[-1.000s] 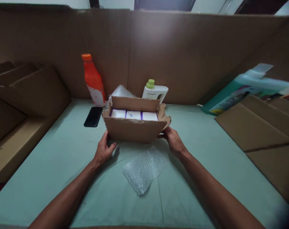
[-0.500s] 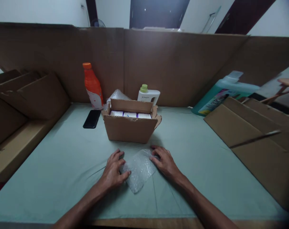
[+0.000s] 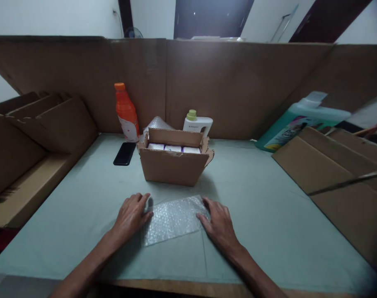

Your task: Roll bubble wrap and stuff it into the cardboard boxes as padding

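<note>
A clear sheet of bubble wrap (image 3: 172,219) lies flat on the pale green table cover (image 3: 83,198) in front of me. My left hand (image 3: 131,215) rests palm down on its left edge. My right hand (image 3: 218,221) presses on its right edge, fingers spread. Just beyond the sheet stands an open cardboard box (image 3: 174,165) with three white packs (image 3: 172,147) in a row inside.
Behind the box stand an orange bottle (image 3: 126,111), a white bottle with a green cap (image 3: 197,122) and more bubble wrap (image 3: 157,123). A black phone (image 3: 124,153) lies left of the box. A teal jug (image 3: 300,120) and flat cardboard (image 3: 340,165) sit right; cardboard walls enclose the table.
Both hands left the box's sides and came down onto the bubble wrap. They then spread the sheet out flat and turned it crosswise.
</note>
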A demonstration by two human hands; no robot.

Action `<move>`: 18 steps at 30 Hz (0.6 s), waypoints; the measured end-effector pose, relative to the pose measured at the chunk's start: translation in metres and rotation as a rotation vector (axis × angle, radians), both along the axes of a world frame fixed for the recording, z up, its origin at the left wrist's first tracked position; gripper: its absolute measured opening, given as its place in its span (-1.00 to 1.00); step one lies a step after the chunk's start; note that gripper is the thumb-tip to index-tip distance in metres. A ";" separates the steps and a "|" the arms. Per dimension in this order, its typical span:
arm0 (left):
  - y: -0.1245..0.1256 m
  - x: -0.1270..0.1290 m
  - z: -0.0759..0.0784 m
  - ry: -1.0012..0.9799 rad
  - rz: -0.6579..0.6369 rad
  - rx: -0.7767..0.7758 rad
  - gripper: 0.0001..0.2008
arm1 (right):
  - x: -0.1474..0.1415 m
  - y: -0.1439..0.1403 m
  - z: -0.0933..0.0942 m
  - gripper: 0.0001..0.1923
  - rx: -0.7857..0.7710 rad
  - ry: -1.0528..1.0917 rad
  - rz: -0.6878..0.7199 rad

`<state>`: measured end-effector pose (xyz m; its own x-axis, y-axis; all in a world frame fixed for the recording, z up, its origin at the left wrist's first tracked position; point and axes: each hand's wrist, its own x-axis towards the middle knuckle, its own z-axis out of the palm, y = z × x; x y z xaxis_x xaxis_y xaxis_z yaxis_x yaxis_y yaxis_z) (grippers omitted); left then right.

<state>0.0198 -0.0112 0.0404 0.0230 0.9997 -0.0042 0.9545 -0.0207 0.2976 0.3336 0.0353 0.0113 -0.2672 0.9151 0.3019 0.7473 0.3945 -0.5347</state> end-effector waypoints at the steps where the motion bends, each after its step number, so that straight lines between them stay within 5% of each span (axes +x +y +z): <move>1: 0.003 -0.004 -0.004 -0.020 0.014 0.060 -0.54 | 0.004 0.005 -0.002 -0.60 0.014 -0.036 -0.006; 5: 0.031 -0.024 0.001 -0.336 0.157 0.248 -0.40 | 0.013 0.033 0.012 -0.44 -0.037 0.039 0.011; 11: 0.097 -0.014 0.000 -0.912 0.132 0.206 -0.21 | -0.022 0.092 0.030 -0.38 -0.213 0.292 0.089; 18: 0.064 0.014 -0.020 -0.870 0.139 0.178 -0.46 | -0.019 0.081 0.022 -0.66 -0.254 0.238 -0.023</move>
